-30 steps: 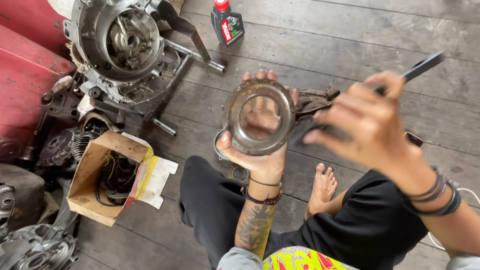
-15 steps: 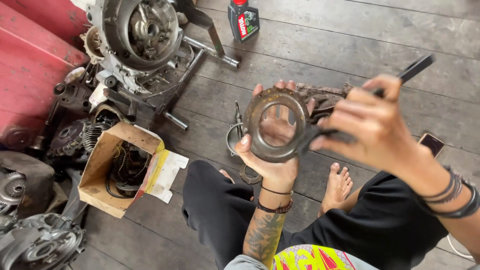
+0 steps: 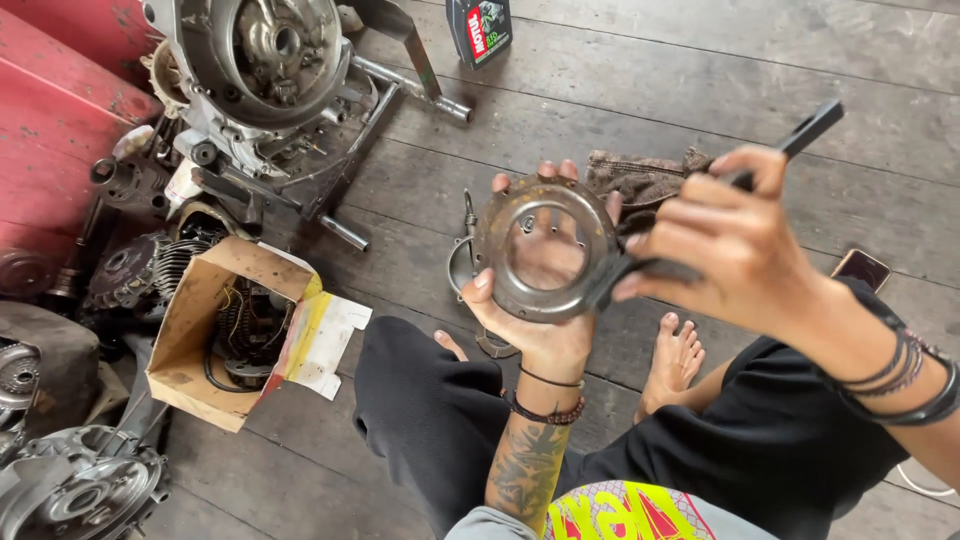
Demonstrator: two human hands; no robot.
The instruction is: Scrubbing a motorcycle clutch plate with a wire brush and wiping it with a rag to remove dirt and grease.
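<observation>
The person sat on the wooden floor (image 3: pixel 700 80) with legs folded and a bare foot (image 3: pixel 676 358) showing between the knees. The left hand (image 3: pixel 540 320) was raised palm up, its fingers curled around the back of a round metal ring plate (image 3: pixel 548 250), gripping it by the rim so that the open middle faced up. The plate looked rusty and worn, and it was held in the air above the lap, well clear of the boards. The right hand (image 3: pixel 730 240) was closed around a dark flat tool (image 3: pixel 790 140), whose handle stuck up and away past the knuckles while its other end met the right edge of the plate.

Behind the plate a dirty rag (image 3: pixel 640 175) lay on the floor, and a loop of wire (image 3: pixel 462 262) lay just left of it. A phone (image 3: pixel 862 268) rested near the right wrist. Farther left, an open cardboard box (image 3: pixel 190 320) held wiring and a coil part, with paper (image 3: pixel 325 335) spilling out beside it. An engine case (image 3: pixel 265 70) sat at the top left next to a red panel (image 3: pixel 60 110), and an oil bottle (image 3: pixel 478 30) stood at the top edge.
</observation>
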